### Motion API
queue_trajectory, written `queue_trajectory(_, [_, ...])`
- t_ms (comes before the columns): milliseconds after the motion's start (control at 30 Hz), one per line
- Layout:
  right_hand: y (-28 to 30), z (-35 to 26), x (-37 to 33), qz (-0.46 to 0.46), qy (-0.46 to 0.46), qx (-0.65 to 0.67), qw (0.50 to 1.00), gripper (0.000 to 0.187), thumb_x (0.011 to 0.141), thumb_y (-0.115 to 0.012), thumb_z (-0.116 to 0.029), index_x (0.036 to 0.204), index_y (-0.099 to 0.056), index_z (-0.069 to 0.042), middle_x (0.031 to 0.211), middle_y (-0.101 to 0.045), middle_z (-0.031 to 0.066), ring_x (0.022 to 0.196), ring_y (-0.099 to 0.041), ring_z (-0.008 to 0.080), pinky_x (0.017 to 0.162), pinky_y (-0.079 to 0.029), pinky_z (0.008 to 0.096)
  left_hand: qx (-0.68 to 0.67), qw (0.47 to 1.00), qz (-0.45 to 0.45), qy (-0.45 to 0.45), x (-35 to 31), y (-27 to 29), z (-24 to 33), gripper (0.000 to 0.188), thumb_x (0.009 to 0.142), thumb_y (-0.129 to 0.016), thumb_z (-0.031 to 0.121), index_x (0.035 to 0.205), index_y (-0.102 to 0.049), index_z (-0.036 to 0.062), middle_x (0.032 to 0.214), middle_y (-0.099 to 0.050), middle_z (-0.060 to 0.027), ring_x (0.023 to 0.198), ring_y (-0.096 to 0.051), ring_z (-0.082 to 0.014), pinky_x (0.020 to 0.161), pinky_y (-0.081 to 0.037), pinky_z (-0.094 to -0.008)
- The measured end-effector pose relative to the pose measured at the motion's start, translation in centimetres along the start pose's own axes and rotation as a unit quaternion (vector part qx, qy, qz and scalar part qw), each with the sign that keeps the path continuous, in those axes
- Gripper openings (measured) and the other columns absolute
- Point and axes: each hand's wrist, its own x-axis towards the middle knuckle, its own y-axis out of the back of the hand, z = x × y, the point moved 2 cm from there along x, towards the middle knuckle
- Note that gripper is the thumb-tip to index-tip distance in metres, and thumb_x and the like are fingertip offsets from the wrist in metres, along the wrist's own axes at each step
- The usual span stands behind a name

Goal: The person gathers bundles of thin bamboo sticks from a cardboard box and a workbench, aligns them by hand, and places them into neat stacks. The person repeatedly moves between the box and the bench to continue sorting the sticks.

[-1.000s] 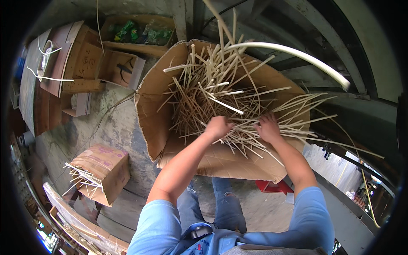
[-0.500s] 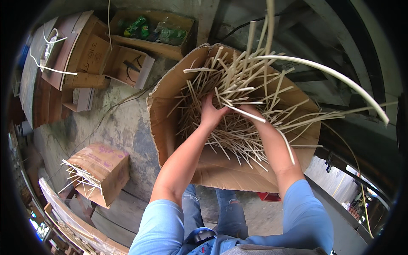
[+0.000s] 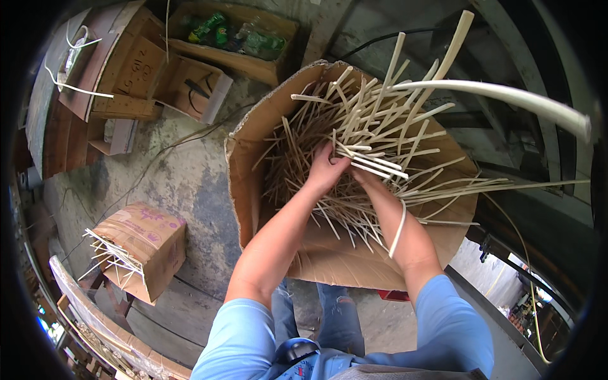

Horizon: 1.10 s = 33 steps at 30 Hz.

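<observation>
A large cardboard box (image 3: 253, 209) stands in front of me, holding a tangled heap of pale rattan sticks (image 3: 380, 120). Both my forearms reach into it, and the hands meet near the middle of the heap. My left hand (image 3: 327, 168) is closed on a few sticks, its thumb pointing toward the other hand. Those sticks lie side by side and point right. Just right of it, my right hand (image 3: 362, 176) is among the sticks, its fingers hidden under them. Longer, thicker canes (image 3: 500, 92) rise and bend out over the far right rim.
At left, a smaller carton (image 3: 158, 237) with white sticks poking out rests on a support. Wooden crates (image 3: 136, 69), an open small box (image 3: 190, 95) and a box of green bottles (image 3: 278, 66) stand at the far left. Dark metal framework (image 3: 538, 158) runs along the right.
The sticks by my hands now lie more parallel, and my hands have shifted slightly right and nearer. The tall canes at the far side have swung to the right.
</observation>
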Motion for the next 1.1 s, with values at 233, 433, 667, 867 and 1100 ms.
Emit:
queue_trajectory(233, [3.2, -5.2, -4.7, 0.051, -0.064, -0.26, 0.962, 0.079, 0.084, -0.08, -0.035, 0.146, -0.042, -0.005, 0.142, -0.054, 0.019, 0.126, -0.055, 0.0292, 0.106, -0.044, 0.0385, 0.108, 0.988, 0.112, 0.01, -0.3, 1.8, 0.4, 0.046, 0.085, -0.072, 0.029, 0.118, -0.064, -0.0022, 0.114, -0.068, -0.0253, 0.107, -0.065, -0.0417, 0.093, -0.05, -0.0456])
queue_trajectory(433, [2.7, -3.5, -18.6, -0.111, -0.087, -0.053, 0.989, 0.069, 0.081, -0.083, -0.035, 0.131, -0.055, 0.002, 0.118, -0.067, 0.0182, 0.107, -0.065, 0.0245, 0.093, -0.051, 0.0357, 0.244, 0.919, -0.194, 0.241, -3.4, -1.5, -4.6, 0.057, 0.083, -0.075, 0.036, 0.118, -0.061, -0.0064, 0.115, -0.065, -0.0295, 0.108, -0.064, -0.0387, 0.091, -0.05, -0.0451])
queue_trajectory(667, [11.5, 3.4, -24.4, 0.288, -0.247, -0.114, 0.918, 0.088, 0.073, -0.088, -0.032, 0.137, -0.044, 0.008, 0.122, -0.064, 0.023, 0.104, -0.068, 0.0295, 0.088, -0.056, 0.0377, 0.349, 0.889, -0.244, 0.169, -4.8, -7.1, -4.8, 0.132, 0.062, -0.094, 0.04, 0.159, -0.011, 0.0072, 0.16, -0.021, -0.025, 0.146, -0.027, -0.0424, 0.119, -0.032, -0.0462])
queue_trajectory(867, [14.7, 3.7, -21.0, 0.196, -0.256, 0.0, 0.946, 0.108, 0.065, -0.092, -0.024, 0.15, -0.031, 0.005, 0.146, -0.048, 0.0264, 0.134, -0.048, 0.0354, 0.109, -0.042, 0.0373, 0.374, 0.889, -0.253, 0.079, -5.5, -12.4, -6.0, 0.147, 0.052, -0.093, 0.059, 0.159, -0.007, 0.005, 0.16, -0.019, -0.0289, 0.148, -0.019, -0.0458, 0.121, -0.025, -0.0509])
queue_trajectory(1100, [16.3, 3.7, -21.3, 0.212, -0.334, -0.074, 0.915, 0.081, 0.062, -0.093, -0.03, 0.129, -0.061, 0.002, 0.127, -0.066, 0.0207, 0.118, -0.064, 0.0307, 0.1, -0.049, 0.037, 0.204, 0.964, -0.169, 0.019, -5.2, -15.0, -7.7, 0.136, 0.051, -0.093, 0.061, 0.15, -0.025, -0.004, 0.147, -0.036, -0.0312, 0.139, -0.035, -0.0453, 0.116, -0.033, -0.0486])
